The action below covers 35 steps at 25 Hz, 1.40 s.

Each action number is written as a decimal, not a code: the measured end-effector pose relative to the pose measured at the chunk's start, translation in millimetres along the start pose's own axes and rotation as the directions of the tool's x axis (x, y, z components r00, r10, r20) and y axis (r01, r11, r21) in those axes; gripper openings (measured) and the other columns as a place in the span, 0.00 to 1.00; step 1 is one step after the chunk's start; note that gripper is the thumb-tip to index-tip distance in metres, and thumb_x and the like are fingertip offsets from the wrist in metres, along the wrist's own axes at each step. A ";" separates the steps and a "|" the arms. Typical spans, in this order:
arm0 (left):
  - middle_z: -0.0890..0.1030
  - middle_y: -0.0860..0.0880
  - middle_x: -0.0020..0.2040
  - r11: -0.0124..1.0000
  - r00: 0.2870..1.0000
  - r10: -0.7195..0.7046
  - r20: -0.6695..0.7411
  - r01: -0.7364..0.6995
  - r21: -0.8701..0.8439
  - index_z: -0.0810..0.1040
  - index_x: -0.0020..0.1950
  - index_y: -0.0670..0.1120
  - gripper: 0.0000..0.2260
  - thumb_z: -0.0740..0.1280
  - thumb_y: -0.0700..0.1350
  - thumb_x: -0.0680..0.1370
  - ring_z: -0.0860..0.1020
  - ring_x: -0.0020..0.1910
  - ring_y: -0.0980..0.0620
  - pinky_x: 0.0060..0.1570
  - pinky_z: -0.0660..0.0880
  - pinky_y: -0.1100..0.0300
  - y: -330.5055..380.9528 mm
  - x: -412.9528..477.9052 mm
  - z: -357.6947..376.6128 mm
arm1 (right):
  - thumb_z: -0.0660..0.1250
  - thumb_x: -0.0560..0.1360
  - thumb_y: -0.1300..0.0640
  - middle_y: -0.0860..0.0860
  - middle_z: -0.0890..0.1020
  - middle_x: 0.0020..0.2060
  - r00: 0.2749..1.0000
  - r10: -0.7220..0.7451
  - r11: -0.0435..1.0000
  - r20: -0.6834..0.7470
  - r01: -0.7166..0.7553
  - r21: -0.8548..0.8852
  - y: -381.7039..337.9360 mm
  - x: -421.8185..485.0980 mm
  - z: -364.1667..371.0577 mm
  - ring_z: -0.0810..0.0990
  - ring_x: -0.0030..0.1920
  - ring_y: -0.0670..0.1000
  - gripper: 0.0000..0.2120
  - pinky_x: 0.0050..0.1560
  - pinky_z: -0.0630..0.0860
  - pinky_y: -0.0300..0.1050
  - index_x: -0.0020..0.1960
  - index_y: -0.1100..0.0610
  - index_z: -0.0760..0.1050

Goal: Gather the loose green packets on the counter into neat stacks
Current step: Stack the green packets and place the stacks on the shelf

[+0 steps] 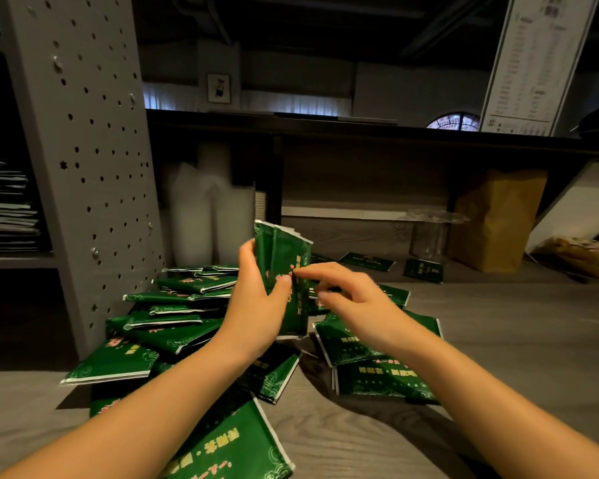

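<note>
I see the left hand [256,302] with its grip wrapped round an upright bundle of glossy green foil packets [284,292]. The thumb lies across the printed front and the fingers sit behind. The bundle stands in the middle of my view, over the grey wood-grain table [498,340]. I cannot tell whether its lower edge touches the packets beneath it. The right hand [346,299] keeps a narrow grip: thumb and forefinger pinch the bundle's right edge about halfway up, and the other fingers are loosely curled.

To the left, a loose heap of green packets [184,305] slumps against the perforated grey metal panel [83,167], overlapping at odd angles. Some flat green packets [377,378] lie under the right forearm, printed side up. One large near packet [229,447] lies between the two forearms at the bottom edge. Farther back, two stray green packets [367,261] lie apart on the table, near a clear glass stand [429,233] and a brown paper bag [495,219]. White translucent rolls [204,216] stand just behind the heap.
</note>
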<state>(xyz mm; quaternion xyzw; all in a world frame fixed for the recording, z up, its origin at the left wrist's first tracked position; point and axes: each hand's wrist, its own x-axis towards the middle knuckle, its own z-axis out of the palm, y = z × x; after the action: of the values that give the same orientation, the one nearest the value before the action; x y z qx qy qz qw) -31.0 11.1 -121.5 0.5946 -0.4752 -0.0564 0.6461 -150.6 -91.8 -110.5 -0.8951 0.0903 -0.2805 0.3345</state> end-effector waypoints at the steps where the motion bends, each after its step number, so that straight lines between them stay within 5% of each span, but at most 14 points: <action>1: 0.75 0.58 0.53 1.000 0.999 0.023 -0.023 -0.022 0.020 0.58 0.66 0.52 0.21 0.61 0.36 0.79 0.77 0.51 0.63 0.52 0.74 0.68 0.4 0.0 -1.4 | 0.57 0.79 0.64 0.40 0.76 0.56 1.000 0.005 0.999 -0.026 -0.006 -0.037 0.5 -0.4 -6.6 0.74 0.54 0.36 0.19 0.53 0.71 0.28 0.64 0.46 0.73; 4: 0.75 0.52 0.54 0.999 0.999 0.039 0.010 -0.039 -0.011 0.54 0.64 0.59 0.23 0.60 0.36 0.80 0.80 0.49 0.51 0.50 0.79 0.54 5.1 -1.7 -3.1 | 0.59 0.78 0.63 0.44 0.78 0.54 0.997 0.075 0.944 0.007 -0.068 -0.323 7.3 -2.7 -30.6 0.77 0.54 0.48 0.17 0.49 0.76 0.37 0.62 0.47 0.73; 8: 0.77 0.49 0.52 0.999 0.998 0.003 0.068 -0.001 -0.036 0.54 0.62 0.61 0.23 0.58 0.37 0.80 0.80 0.47 0.39 0.46 0.78 0.41 12.4 -3.1 -3.2 | 0.66 0.76 0.55 0.48 0.70 0.69 0.873 0.422 0.777 0.243 -0.210 -0.594 16.8 -7.9 -46.4 0.69 0.68 0.49 0.26 0.66 0.66 0.43 0.72 0.50 0.62; 13: 0.78 0.45 0.50 0.998 0.997 -0.067 0.045 0.068 -0.017 0.56 0.62 0.58 0.18 0.57 0.38 0.81 0.78 0.49 0.32 0.47 0.76 0.35 11.1 0.0 -4.1 | 0.72 0.70 0.48 0.52 0.73 0.63 0.866 0.483 0.646 0.125 -0.257 -0.719 22.5 -5.6 -50.5 0.72 0.62 0.54 0.30 0.63 0.71 0.51 0.69 0.53 0.67; 19: 0.76 0.51 0.47 0.984 0.985 -0.174 0.015 0.173 0.028 0.56 0.66 0.53 0.17 0.56 0.39 0.81 0.79 0.48 0.37 0.51 0.76 0.40 8.6 0.4 -3.6 | 0.70 0.72 0.47 0.50 0.81 0.48 0.915 0.364 0.723 -0.175 -0.396 -0.567 18.1 -3.6 -57.1 0.80 0.48 0.54 0.10 0.50 0.78 0.57 0.46 0.51 0.73; 24: 0.75 0.50 0.42 0.984 0.984 -0.177 0.027 0.176 0.028 0.53 0.71 0.51 0.20 0.54 0.38 0.82 0.76 0.43 0.44 0.49 0.76 0.41 7.9 -2.8 1.3 | 0.68 0.74 0.53 0.50 0.80 0.39 0.945 0.163 0.965 -0.283 -0.212 -0.151 -1.5 -2.7 -24.7 0.80 0.42 0.51 0.07 0.46 0.79 0.54 0.43 0.55 0.72; 28: 0.75 0.55 0.44 0.990 0.990 -0.143 -0.009 0.143 -0.018 0.55 0.71 0.51 0.19 0.54 0.39 0.82 0.76 0.40 0.56 0.39 0.73 0.64 7.3 -4.0 1.6 | 0.62 0.78 0.53 0.52 0.79 0.42 0.965 0.147 0.982 -0.217 -0.116 0.150 -10.3 -1.1 -3.6 0.76 0.40 0.48 0.05 0.44 0.75 0.47 0.47 0.53 0.75; 30: 0.75 0.57 0.47 0.990 0.991 -0.135 -0.014 0.134 -0.036 0.55 0.69 0.53 0.18 0.55 0.40 0.82 0.77 0.39 0.64 0.35 0.73 0.72 7.5 -4.4 1.4 | 0.58 0.80 0.55 0.51 0.79 0.48 0.976 0.117 0.984 -0.184 -0.088 0.156 -9.2 -1.2 1.8 0.76 0.45 0.44 0.08 0.47 0.73 0.42 0.51 0.50 0.76; 33: 0.77 0.53 0.52 0.986 0.989 -0.148 -0.009 0.147 -0.077 0.56 0.67 0.57 0.19 0.56 0.38 0.82 0.79 0.44 0.62 0.36 0.75 0.72 6.9 -5.6 3.6 | 0.63 0.77 0.55 0.46 0.72 0.57 0.974 0.046 0.993 -0.222 -0.068 -0.092 -3.7 -2.4 7.9 0.69 0.60 0.46 0.10 0.61 0.67 0.40 0.58 0.45 0.72; 35: 0.78 0.49 0.56 0.980 0.987 -0.158 -0.024 0.154 -0.127 0.58 0.65 0.59 0.19 0.57 0.38 0.81 0.79 0.50 0.54 0.40 0.78 0.68 8.3 -5.4 4.1 | 0.65 0.76 0.52 0.43 0.66 0.62 0.967 0.084 0.994 -0.240 -0.099 -0.049 -2.8 -4.3 8.6 0.64 0.64 0.43 0.21 0.66 0.63 0.40 0.67 0.45 0.65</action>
<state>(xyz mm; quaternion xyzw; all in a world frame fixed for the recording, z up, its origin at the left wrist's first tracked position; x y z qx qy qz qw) -40.8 14.0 -118.4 0.5894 -0.4115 -0.1262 0.6836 -149.4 -83.5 -115.9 -0.8597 0.1795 -0.3670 0.3067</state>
